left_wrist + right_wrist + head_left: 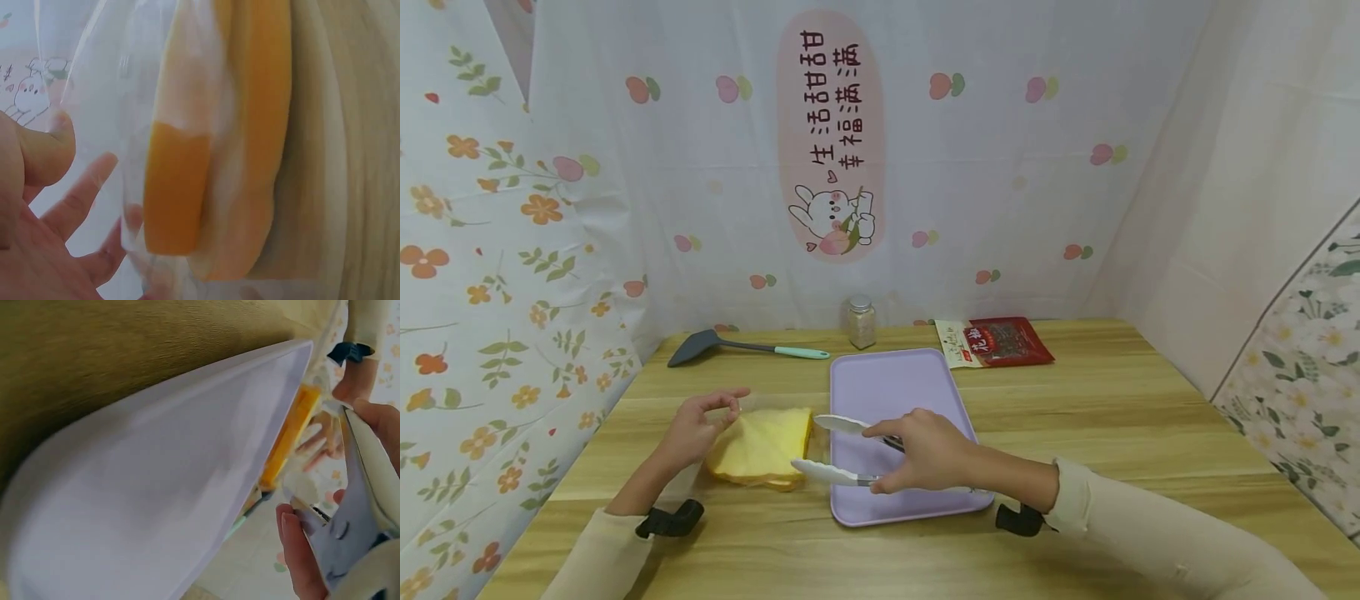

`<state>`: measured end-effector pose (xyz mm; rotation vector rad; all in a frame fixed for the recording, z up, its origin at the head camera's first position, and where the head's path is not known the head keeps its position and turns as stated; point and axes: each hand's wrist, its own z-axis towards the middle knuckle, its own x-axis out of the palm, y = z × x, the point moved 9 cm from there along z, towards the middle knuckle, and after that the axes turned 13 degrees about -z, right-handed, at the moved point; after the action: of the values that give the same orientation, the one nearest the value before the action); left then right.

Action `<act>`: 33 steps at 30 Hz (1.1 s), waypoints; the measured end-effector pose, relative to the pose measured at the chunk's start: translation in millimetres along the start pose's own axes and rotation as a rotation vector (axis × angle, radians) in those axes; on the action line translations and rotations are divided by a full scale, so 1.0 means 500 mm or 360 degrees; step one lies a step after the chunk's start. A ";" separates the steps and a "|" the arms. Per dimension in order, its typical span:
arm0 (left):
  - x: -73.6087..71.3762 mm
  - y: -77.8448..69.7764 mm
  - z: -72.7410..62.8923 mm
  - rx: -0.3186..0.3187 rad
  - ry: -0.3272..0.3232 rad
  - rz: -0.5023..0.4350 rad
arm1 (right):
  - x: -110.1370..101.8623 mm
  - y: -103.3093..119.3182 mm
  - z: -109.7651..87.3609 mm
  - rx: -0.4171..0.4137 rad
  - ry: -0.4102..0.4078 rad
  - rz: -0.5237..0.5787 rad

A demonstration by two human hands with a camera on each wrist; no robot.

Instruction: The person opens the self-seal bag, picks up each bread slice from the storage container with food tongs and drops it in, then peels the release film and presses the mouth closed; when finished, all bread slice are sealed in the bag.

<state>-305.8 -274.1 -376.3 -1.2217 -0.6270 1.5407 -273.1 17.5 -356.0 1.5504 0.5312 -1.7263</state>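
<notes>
My left hand (696, 429) pinches the upper edge of a clear plastic bag (134, 81) at the left of the table. Inside the bag lie slices of bread (763, 450) with yellow-orange crusts, leaning close together in the left wrist view. Thumb and forefinger meet at the film while the other fingers spread behind it. Over the lilac tray (887, 379), my right hand (928, 454) grips a pair of tongs (831, 474) with pale scalloped tips. The tong arms stand apart and point left, their tips at the bread's right side.
A grey spatula (737, 343) with a mint handle lies at the back left. Behind the tray stands a small glass jar (861, 322) with a metal lid. A red and white spice packet (1000, 342) rests at the back right, near the patterned cloth wall.
</notes>
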 end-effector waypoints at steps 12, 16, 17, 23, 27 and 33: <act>-0.003 0.001 -0.008 0.0002 0.0043 0.0013 | -0.039 -0.063 -0.072 0.0104 0.0042 -0.0010; -0.006 -0.005 -0.009 0.0023 0.0038 0.0002 | -0.061 -0.086 -0.098 0.0125 -0.0016 -0.0021; -0.006 -0.006 -0.009 0.0024 0.0037 -0.0002 | -0.065 -0.093 -0.104 0.0138 -0.0023 -0.0015; -0.003 -0.012 -0.012 0.0025 0.0062 -0.0016 | -0.068 -0.142 -0.139 0.0202 -0.0069 -0.0026; 0.001 -0.011 -0.012 0.0024 0.0075 -0.0025 | -0.071 -0.174 -0.160 0.0258 -0.0094 -0.0019; 0.003 -0.008 -0.010 0.0014 0.0079 -0.0031 | -0.078 -0.230 -0.191 0.0420 -0.0102 0.0028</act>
<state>-299.5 -272.3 -375.2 -1.2401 -0.5971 1.4912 -296.5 170.3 -355.3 1.6674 0.2640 -1.8849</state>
